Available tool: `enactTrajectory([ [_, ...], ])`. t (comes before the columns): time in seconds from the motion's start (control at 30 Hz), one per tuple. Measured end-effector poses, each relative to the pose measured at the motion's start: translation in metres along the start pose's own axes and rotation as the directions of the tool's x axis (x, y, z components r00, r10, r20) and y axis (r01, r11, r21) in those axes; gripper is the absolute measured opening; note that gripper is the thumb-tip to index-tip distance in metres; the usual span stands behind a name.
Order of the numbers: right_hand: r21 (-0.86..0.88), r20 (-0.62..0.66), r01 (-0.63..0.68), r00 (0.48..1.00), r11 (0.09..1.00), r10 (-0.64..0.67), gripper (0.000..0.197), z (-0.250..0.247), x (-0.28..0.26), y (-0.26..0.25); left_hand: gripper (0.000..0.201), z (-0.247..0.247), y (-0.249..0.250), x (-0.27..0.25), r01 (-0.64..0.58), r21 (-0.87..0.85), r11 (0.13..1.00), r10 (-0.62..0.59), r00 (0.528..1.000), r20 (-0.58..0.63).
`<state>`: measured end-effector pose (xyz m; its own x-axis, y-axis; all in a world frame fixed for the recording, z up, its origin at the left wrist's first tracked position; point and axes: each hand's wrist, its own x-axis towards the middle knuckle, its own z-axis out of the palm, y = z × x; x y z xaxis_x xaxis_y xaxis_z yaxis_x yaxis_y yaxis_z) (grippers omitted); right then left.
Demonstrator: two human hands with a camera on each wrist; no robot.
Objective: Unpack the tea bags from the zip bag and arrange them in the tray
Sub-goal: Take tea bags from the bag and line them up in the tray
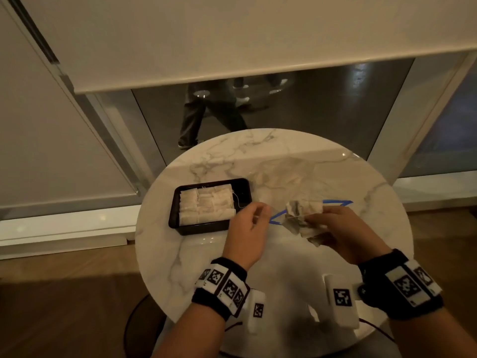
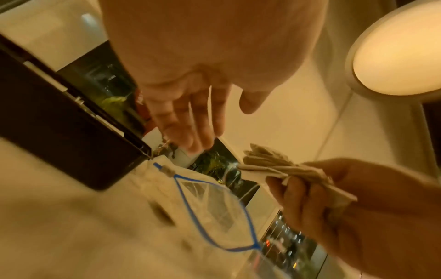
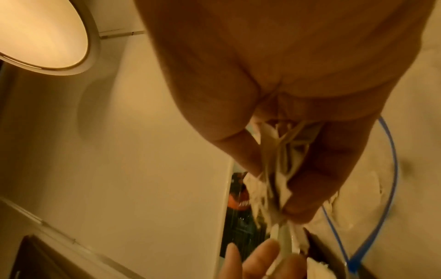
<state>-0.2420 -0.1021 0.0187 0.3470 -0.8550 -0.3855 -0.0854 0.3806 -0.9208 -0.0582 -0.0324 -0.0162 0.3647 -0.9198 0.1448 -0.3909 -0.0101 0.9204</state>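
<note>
Tray (image 1: 178, 202), left of centre on the surface (image 1: 335, 177): mostly filled with rowed tea bags (image 1: 206, 205), right end bare.
Zip bag (image 2: 214, 205), centre: open, looks emptied.
Right hand (image 1: 343, 228): clutching remaining bunch of tea bags (image 1: 305, 211).
Left hand (image 1: 249, 228): fingers loosely extended toward the bunch, gripping nothing visible.

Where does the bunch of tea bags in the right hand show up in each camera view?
Head: bunch of tea bags right of centre, gripped by the right hand.
Left wrist: right of centre, above the zip bag.
Right wrist: lower centre, between the fingers.
Shared landmark: the zip bag's blue rim.
</note>
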Motion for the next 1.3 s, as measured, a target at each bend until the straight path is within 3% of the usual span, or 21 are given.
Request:
enactTrajectory([
  [0.03,-0.010,0.051,-0.005,0.999,1.000,0.005,0.014,0.006,-0.005,-0.002,0.027,-0.002,0.001,-0.002,0.119,-0.132,0.984,-0.112,0.992,0.059],
  [0.1,-0.041,0.158,-0.022,0.987,0.999,0.028,0.015,0.021,-0.011,-0.003,0.048,-0.004,0.004,-0.006,0.360,-0.354,0.863,-0.295,0.928,0.227],
  [0.17,-0.087,0.235,-0.011,0.972,0.996,0.031,0.016,0.039,-0.013,0.002,0.065,-0.005,0.007,-0.009,0.552,-0.520,0.652,-0.385,0.832,0.399],
  [0.23,-0.161,0.247,0.066,0.969,0.985,-0.025,0.014,0.055,-0.012,0.011,0.060,-0.012,0.008,-0.012,0.635,-0.585,0.504,-0.426,0.772,0.471],
  [0.3,-0.239,0.244,0.148,0.966,0.960,-0.089,0.011,0.068,-0.011,0.019,0.040,-0.019,0.002,-0.015,0.597,-0.552,0.582,-0.423,0.802,0.421],
  [0.4,-0.277,0.252,0.114,0.967,0.954,-0.042,0.020,0.077,-0.009,0.026,0.021,-0.029,-0.015,-0.021,0.518,-0.471,0.714,-0.413,0.855,0.314],
  [0.6,-0.287,0.221,0.071,0.975,0.955,-0.006,0.047,0.079,-0.001,0.027,0.019,-0.044,-0.038,-0.019,0.491,-0.536,0.687,-0.480,0.860,0.173],
  [0.8,-0.328,0.145,0.137,0.985,0.935,-0.094,0.029,0.084,0.011,0.019,0.022,-0.055,-0.043,-0.008,0.411,-0.602,0.685,-0.459,0.885,0.082],
  [1.0,-0.339,0.119,0.259,0.965,0.904,-0.232,0.012,0.092,0.028,-0.003,0.019,-0.069,-0.056,-0.002,0.342,-0.638,0.690,-0.476,0.878,-0.045],
  [1.13,-0.325,0.167,0.292,0.954,0.900,-0.249,0.010,0.104,0.056,-0.023,0.018,-0.081,-0.065,0.001,0.302,-0.620,0.724,-0.474,0.871,-0.129],
  [1.23,-0.443,0.169,0.265,0.963,0.856,-0.211,0.011,0.113,0.090,-0.038,0.016,-0.087,-0.069,0.002,0.301,-0.615,0.728,-0.479,0.866,-0.142],
  [1.3,-0.589,0.178,0.273,0.962,0.761,-0.207,0.014,0.119,0.115,-0.046,0.013,-0.090,-0.071,0.002,0.290,-0.594,0.750,-0.468,0.868,-0.166],
])
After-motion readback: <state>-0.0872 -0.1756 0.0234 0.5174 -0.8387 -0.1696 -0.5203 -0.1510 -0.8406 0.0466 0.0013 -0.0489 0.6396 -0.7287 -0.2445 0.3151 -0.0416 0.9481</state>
